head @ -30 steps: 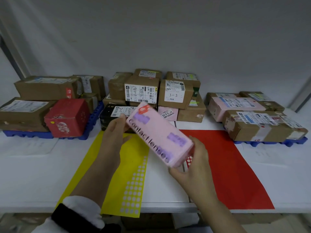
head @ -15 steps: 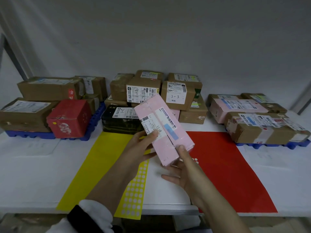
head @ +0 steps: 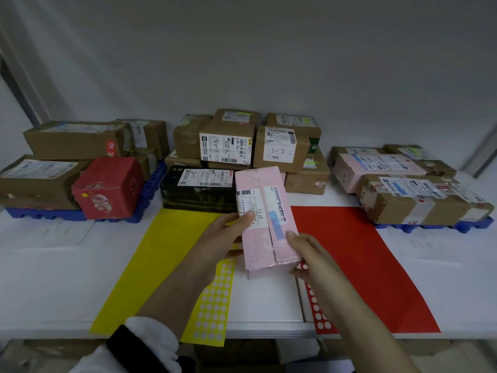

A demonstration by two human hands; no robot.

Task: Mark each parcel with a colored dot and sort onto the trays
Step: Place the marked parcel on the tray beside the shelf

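I see the pink parcel held label-up above the middle of the worktop, over the gap between the yellow dot sheet and the red dot sheet. The left hand has its fingers clamped on the parcel's left edge. The right hand curls round its near right corner.

A parcel is held between the left hand and the right hand above the tabletop. Beneath, a left sheet and a right sheet are laid side by side, with a left sticker strip and a right sticker strip at their inner edges. A stack of parcels is set behind them, flanked by a left tray and a right tray, both loaded.
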